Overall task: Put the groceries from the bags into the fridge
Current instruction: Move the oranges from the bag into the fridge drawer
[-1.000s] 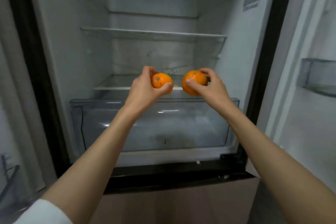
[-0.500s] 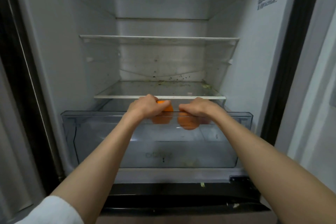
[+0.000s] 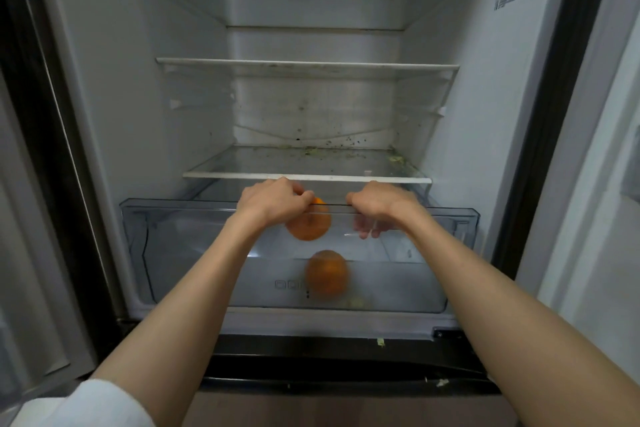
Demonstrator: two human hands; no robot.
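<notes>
- Oranges: one orange is seen at centre frame through the clear front wall of the crisper drawer, just under the drawer's rim; the second orange shows blurred lower down, just below centre, apparently dropping or rolling near the drawer floor.
- Left hand, centre frame, is curled over the rim with the upper orange grasped from above.
- Right hand, right of centre, is held empty over the rim, its fingers hanging loosely behind the wall.
- Advice for the step: the held orange is best lowered close to the floor before release, and set beside rather than onto the loose fruit, so that bruising and rolling are avoided.
- Surroundings: the glass shelf lies directly above the hands and carries crumbs at its back; knuckle clearance under it appears tight.
- Fridge: two further shelves are seen in the upper frame.
</notes>
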